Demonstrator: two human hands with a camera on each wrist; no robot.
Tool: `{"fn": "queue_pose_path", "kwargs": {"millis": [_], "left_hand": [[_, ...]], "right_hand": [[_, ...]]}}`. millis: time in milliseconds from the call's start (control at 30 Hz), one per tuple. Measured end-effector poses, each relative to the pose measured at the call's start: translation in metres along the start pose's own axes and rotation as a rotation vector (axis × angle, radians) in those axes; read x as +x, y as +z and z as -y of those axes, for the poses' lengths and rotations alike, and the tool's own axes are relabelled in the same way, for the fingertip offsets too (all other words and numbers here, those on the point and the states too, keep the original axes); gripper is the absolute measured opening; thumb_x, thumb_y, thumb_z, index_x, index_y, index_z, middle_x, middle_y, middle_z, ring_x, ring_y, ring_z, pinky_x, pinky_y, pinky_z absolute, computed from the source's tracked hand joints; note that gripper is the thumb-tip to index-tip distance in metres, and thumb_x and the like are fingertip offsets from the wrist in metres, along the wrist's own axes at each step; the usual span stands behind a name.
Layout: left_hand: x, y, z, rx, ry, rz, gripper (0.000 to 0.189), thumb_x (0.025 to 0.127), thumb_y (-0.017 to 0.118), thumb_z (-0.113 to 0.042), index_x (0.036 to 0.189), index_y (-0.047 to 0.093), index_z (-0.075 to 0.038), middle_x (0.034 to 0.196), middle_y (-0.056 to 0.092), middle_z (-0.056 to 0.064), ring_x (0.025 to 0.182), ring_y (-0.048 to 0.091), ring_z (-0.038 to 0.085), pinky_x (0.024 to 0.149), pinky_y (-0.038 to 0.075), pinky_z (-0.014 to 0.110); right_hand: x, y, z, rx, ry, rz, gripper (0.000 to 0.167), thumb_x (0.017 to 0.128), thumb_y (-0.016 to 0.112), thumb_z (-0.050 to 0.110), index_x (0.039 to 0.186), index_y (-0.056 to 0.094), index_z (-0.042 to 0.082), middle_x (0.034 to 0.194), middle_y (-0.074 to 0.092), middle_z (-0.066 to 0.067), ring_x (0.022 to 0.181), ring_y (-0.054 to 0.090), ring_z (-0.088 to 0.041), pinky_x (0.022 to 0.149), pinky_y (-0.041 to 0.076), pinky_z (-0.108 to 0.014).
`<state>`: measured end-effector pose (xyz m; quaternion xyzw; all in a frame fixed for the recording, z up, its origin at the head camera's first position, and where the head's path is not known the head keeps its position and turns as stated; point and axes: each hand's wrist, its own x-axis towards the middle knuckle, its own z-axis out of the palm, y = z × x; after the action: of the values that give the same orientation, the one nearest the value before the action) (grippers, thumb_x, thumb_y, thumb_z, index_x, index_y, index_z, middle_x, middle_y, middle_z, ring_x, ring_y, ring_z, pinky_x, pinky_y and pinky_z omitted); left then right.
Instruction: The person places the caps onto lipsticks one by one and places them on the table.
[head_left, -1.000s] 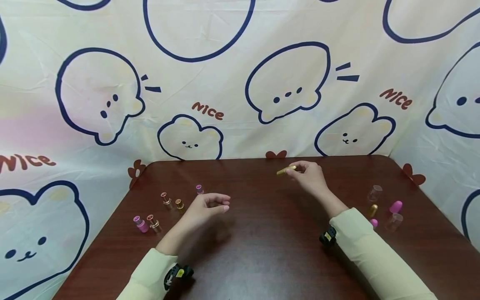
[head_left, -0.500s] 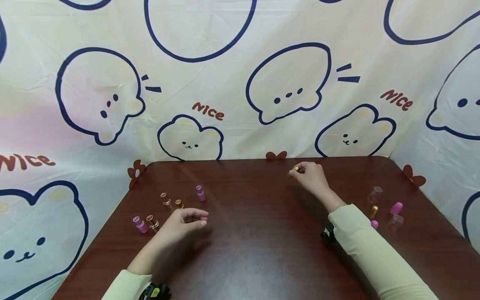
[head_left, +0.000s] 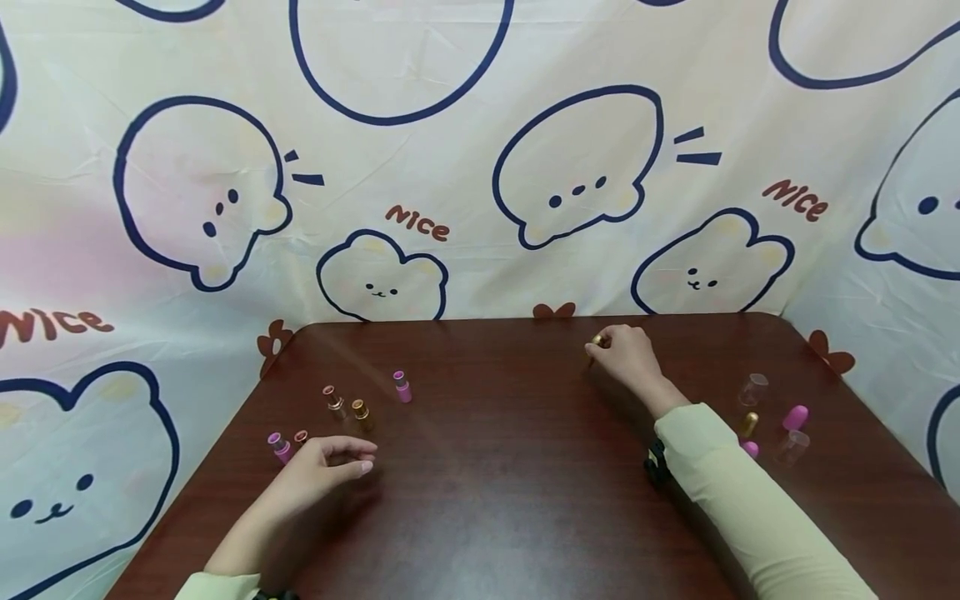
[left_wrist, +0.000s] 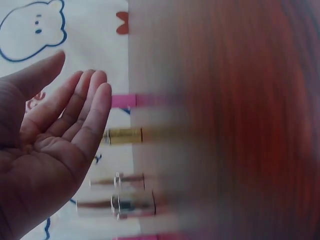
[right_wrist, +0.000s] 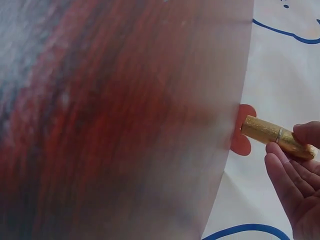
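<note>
At the far side of the table, my right hand pinches a gold lipstick tube between thumb and fingers. In the right wrist view the tube is tilted, with a seam around its middle and its lower end pointing at the table. My left hand holds nothing, fingers loosely extended above the table at the left. It partly covers a rose-gold lipstick and a pink lipstick. Beyond it stand a gold lipstick, another rose-gold lipstick and a purple-pink lipstick, all uncapped.
Right of the right forearm are two clear caps, a gold cap and two pink caps, one partly behind the sleeve. The brown table ends at a patterned cloth backdrop.
My left hand has drawn back toward the lower left, away from the purple-pink lipstick. My right hand stays at the far edge, its gold lipstick turned from nearly level to more upright.
</note>
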<state>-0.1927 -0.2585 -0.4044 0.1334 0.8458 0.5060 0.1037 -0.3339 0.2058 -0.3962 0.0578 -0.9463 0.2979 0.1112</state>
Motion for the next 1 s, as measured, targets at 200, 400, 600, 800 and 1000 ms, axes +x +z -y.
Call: {"fn": "queue_pose_path", "kwargs": {"millis": [200,400,600,800,1000], "left_hand": [[-0.012,-0.016,0.007,0.044,-0.031,0.027,0.035,0.091,0.069,-0.016,0.118,0.063,0.008,0.105,0.067,0.016,0.089,0.064,0.017,0.073,0.052,0.031],[-0.022,-0.030,0.016,0.062,-0.083,-0.001,0.037,0.092,0.068,-0.015,0.118,0.062,0.010,0.106,0.065,0.017,0.090,0.065,0.023,0.072,0.054,0.034],[-0.033,-0.044,0.026,0.072,-0.126,-0.034,0.040,0.092,0.067,-0.016,0.118,0.060,0.014,0.114,0.062,0.025,0.089,0.067,0.024,0.073,0.054,0.033],[-0.041,-0.057,0.029,0.172,-0.209,-0.130,0.037,0.092,0.068,-0.017,0.116,0.063,0.011,0.114,0.063,0.024,0.087,0.068,0.026,0.074,0.054,0.036],[-0.047,-0.071,0.031,0.302,-0.247,-0.169,0.038,0.092,0.068,-0.023,0.114,0.065,0.008,0.111,0.064,0.025,0.082,0.067,0.025,0.072,0.053,0.037]], "right_hand": [[0.000,0.003,-0.003,-0.011,-0.002,0.030,0.021,0.092,0.068,0.021,0.094,0.071,0.001,0.082,0.068,-0.009,0.070,0.061,-0.023,0.059,0.048,-0.034],[-0.001,0.006,-0.007,-0.018,-0.004,0.050,0.020,0.093,0.067,0.021,0.095,0.069,0.001,0.083,0.067,-0.010,0.072,0.061,-0.024,0.059,0.048,-0.034],[-0.001,0.008,-0.010,-0.020,0.001,0.048,0.023,0.094,0.066,0.023,0.098,0.068,0.001,0.086,0.067,-0.011,0.075,0.062,-0.025,0.063,0.050,-0.037],[0.000,0.010,-0.011,-0.009,0.002,0.040,0.026,0.094,0.066,0.023,0.102,0.067,-0.002,0.088,0.067,-0.014,0.078,0.062,-0.026,0.066,0.051,-0.038],[0.000,0.009,-0.011,-0.005,0.007,0.056,0.027,0.093,0.068,0.021,0.104,0.066,-0.003,0.090,0.067,-0.014,0.077,0.062,-0.026,0.065,0.051,-0.037]]}}
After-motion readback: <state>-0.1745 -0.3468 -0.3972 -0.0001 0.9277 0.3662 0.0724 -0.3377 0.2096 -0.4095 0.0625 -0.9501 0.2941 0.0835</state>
